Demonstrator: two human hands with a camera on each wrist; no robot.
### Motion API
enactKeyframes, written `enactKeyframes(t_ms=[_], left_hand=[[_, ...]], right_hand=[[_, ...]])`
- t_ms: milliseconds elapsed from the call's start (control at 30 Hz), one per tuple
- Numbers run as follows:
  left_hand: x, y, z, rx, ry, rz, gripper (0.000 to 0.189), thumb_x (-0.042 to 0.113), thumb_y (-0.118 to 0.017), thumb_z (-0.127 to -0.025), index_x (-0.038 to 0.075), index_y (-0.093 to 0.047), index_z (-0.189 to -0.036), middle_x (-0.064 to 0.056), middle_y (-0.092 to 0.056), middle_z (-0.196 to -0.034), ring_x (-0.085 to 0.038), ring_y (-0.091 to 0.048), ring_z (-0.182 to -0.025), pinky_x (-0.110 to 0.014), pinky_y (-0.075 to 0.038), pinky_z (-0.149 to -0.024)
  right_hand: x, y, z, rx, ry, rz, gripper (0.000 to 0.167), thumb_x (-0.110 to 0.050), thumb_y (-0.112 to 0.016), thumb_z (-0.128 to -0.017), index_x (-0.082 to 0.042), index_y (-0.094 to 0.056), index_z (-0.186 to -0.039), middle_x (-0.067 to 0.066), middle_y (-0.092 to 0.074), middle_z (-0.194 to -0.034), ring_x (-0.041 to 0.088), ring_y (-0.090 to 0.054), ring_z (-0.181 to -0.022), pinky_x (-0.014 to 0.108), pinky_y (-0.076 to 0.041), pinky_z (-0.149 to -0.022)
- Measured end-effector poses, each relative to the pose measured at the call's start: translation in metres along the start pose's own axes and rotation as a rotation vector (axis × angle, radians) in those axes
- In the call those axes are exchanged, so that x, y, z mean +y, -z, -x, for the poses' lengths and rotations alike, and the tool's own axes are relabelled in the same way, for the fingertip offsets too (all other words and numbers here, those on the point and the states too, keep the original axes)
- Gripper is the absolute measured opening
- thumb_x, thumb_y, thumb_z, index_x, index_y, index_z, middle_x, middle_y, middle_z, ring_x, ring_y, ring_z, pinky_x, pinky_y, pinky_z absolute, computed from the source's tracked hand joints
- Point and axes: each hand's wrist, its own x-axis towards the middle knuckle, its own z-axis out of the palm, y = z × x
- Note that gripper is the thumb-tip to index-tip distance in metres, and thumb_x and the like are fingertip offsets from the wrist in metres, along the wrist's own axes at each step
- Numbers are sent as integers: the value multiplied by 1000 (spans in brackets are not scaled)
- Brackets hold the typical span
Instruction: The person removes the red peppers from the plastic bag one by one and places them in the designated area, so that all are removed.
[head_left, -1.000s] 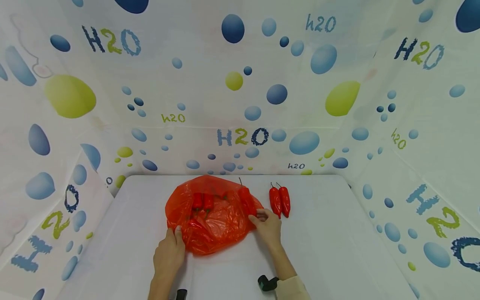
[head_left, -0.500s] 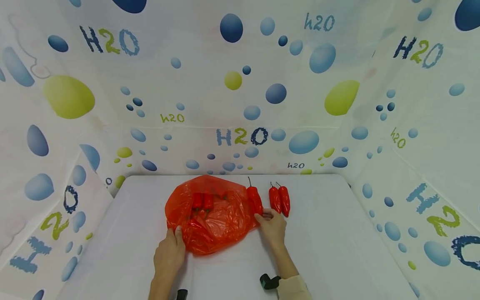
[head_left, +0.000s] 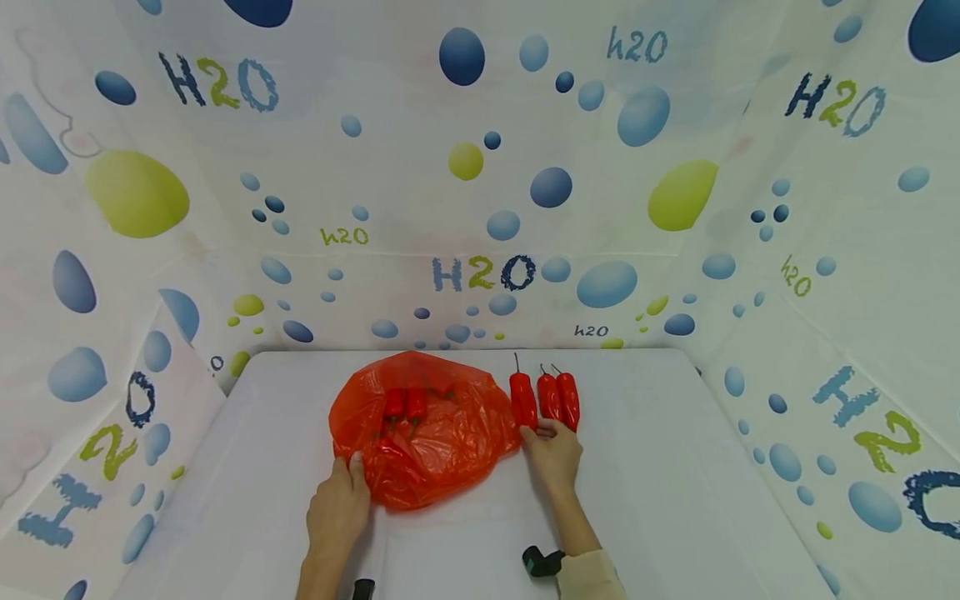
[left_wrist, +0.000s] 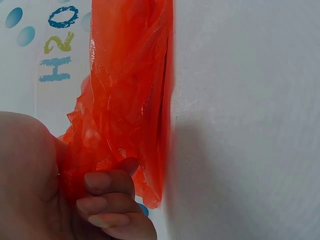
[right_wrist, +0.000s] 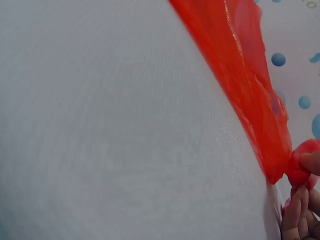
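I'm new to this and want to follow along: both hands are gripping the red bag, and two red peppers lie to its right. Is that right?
Not quite: only the left hand grips the red bag. The head view shows the right hand holding another red pepper beside it. The two red peppers do lie to the bag's right.

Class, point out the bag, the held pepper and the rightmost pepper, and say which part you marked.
Bag (head_left: 453,442), head view: crumpled plastic near its middle.
Held pepper (head_left: 523,401), head view: middle of its body.
Rightmost pepper (head_left: 569,400), head view: middle of its body.
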Motion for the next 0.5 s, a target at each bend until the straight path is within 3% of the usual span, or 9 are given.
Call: enactKeyframes(t_ms=[500], left_hand=[[1, 1, 1, -2, -2, -2, 55, 44, -26, -113, -4, -50, -102, -27, -64, -80, -57, -66, -83, -60, -50, -60]], right_hand=[[5, 4, -4, 56, -62, 38, 34, -25, -85, -87, 0, -78, -108, 13, -78, -91, 30, -74, -87, 44, -61, -75]])
